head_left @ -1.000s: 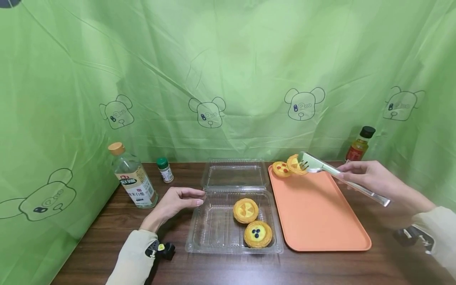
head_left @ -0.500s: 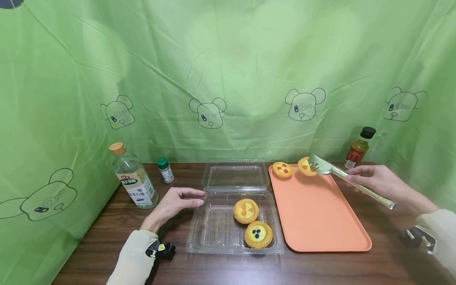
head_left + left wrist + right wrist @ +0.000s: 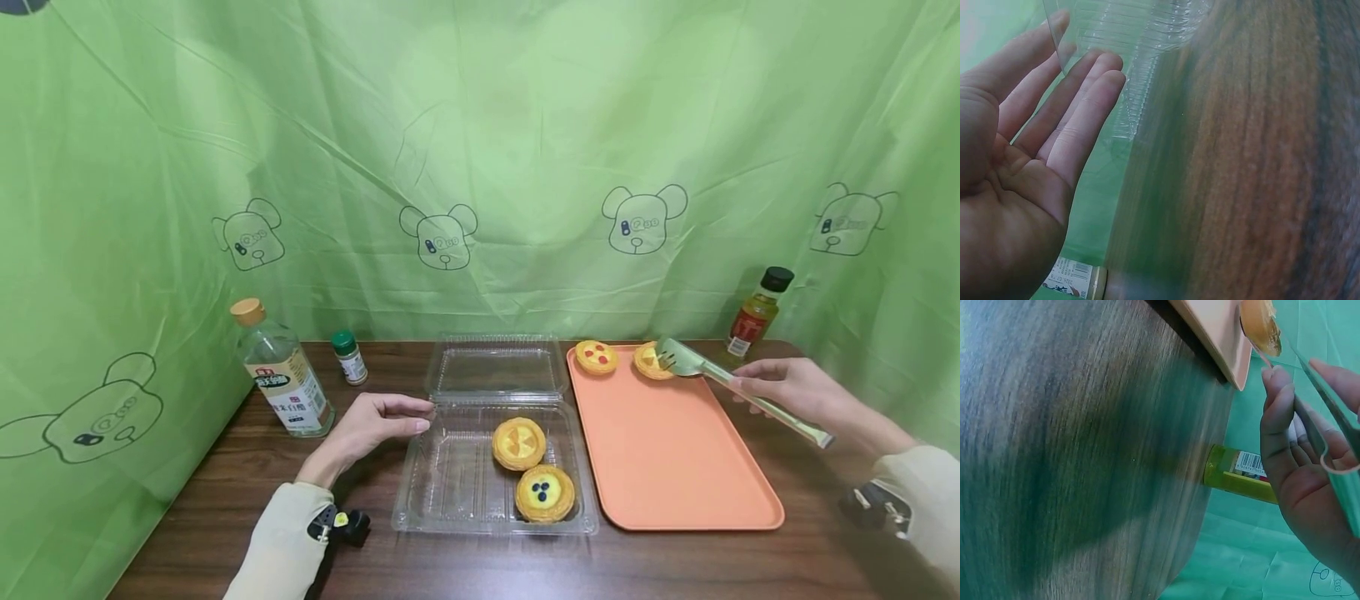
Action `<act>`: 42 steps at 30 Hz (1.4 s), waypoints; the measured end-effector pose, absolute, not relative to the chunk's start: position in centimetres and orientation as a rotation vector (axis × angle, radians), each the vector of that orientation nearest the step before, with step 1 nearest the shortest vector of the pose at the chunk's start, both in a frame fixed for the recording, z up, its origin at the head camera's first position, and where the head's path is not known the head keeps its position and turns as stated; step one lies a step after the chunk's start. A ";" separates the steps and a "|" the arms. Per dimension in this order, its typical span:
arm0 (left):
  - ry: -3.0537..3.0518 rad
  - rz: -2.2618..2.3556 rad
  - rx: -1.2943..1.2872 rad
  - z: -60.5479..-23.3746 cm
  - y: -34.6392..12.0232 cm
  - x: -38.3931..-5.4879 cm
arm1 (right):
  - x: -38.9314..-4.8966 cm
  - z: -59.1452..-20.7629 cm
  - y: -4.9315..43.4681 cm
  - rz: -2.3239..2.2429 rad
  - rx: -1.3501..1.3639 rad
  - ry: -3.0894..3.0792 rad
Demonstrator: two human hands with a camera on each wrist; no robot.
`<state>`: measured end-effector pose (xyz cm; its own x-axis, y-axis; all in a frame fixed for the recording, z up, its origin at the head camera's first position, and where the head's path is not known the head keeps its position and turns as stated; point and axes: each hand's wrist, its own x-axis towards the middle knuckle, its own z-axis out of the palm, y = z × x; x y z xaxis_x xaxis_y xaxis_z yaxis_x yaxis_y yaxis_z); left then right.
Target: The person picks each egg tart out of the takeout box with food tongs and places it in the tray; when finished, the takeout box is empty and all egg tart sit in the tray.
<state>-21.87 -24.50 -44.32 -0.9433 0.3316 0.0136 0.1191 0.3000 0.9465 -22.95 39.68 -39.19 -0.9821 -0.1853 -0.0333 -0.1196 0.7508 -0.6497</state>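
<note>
My right hand (image 3: pixel 791 387) grips metal food tongs (image 3: pixel 772 408) by the middle of their arms, thumb on one side and fingers on the other. Their forked tip lies over an egg tart (image 3: pixel 654 361) at the far right corner of the orange tray (image 3: pixel 675 450). To its left on the tray is a tart with red dots (image 3: pixel 596 357). My left hand (image 3: pixel 375 429) pinches the left edge of an opened clear plastic box (image 3: pixel 450 479) between thumb and fingers. Inside that box are a plain-topped tart (image 3: pixel 518 443) and one with dark blueberries (image 3: pixel 544 493).
On the left stand a vinegar bottle (image 3: pixel 288 383) with an orange cap and a small green-capped shaker (image 3: pixel 349 358). A black-capped oil bottle (image 3: pixel 756 317) is behind the right hand. The box's lid (image 3: pixel 495 367) lies folded back toward the green curtain (image 3: pixel 525 167).
The tongs have moved right with the egg tart, away from the red-dotted tart, then lowered it onto the tray's far right corner. My left hand has stayed at the box's edge.
</note>
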 end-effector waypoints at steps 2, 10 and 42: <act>2.378 1.705 0.417 -44.3 -24.5 -21.9 | -23.0 -39.3 39.6 -1.054 -0.242 2.837; 2.376 1.705 0.417 -44.2 -24.5 -21.7 | -23.6 -39.9 39.8 -1.067 -0.187 2.808; 2.374 1.714 0.411 -44.2 -24.5 -21.8 | -21.4 -35.8 36.8 -0.769 -0.349 3.167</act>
<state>-21.83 -24.49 -44.20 -0.9447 0.3278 0.0126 0.1151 0.2951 0.9485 -21.40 36.82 -35.79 -0.9682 -0.1734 0.1805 -0.2368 0.8679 -0.4367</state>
